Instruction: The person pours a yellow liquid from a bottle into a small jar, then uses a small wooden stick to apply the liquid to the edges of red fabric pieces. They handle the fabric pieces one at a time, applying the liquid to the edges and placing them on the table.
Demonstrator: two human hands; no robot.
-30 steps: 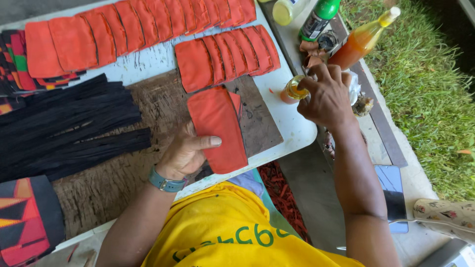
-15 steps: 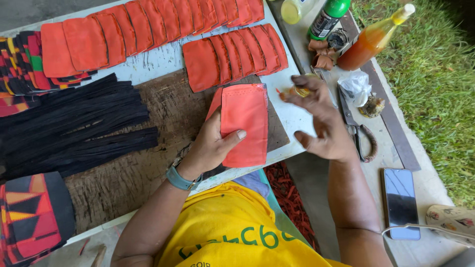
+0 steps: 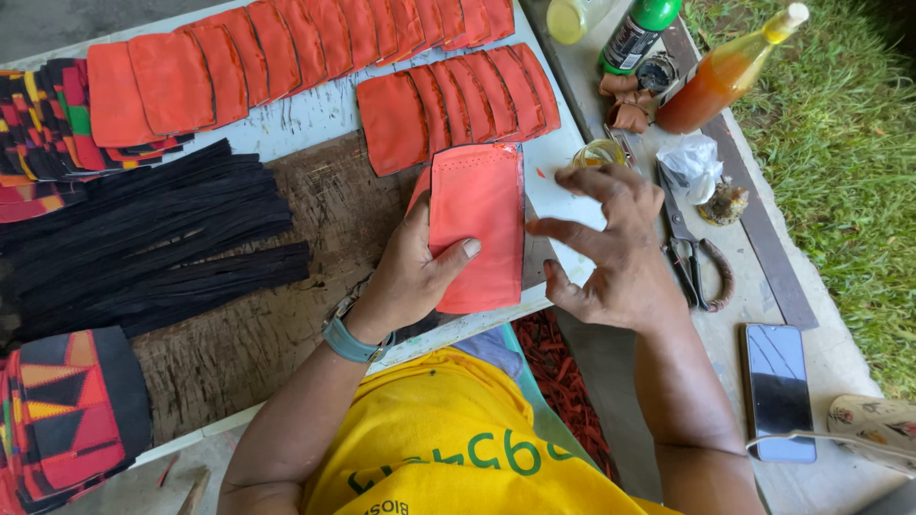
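My left hand (image 3: 412, 277) holds an orange-red leather piece (image 3: 482, 217) by its left edge, thumb across its lower face, lifted a little over the brown work board (image 3: 286, 296). My right hand (image 3: 615, 250) hovers just right of the piece with fingers spread, index tip close to its right edge, holding nothing that I can see. A small glass jar of yellow liquid (image 3: 596, 154) stands just beyond the right hand's fingers.
Two rows of overlapping orange pieces (image 3: 458, 100) lie at the back. Black strips (image 3: 143, 238) and patterned fabric (image 3: 72, 410) lie left. Bottles (image 3: 725, 72), scissors (image 3: 692, 253) and a phone (image 3: 778, 389) rest on the right bench beside grass.
My right hand came back from the jar toward the orange piece. My left hand lifted and turned the piece from flat on the board to held up.
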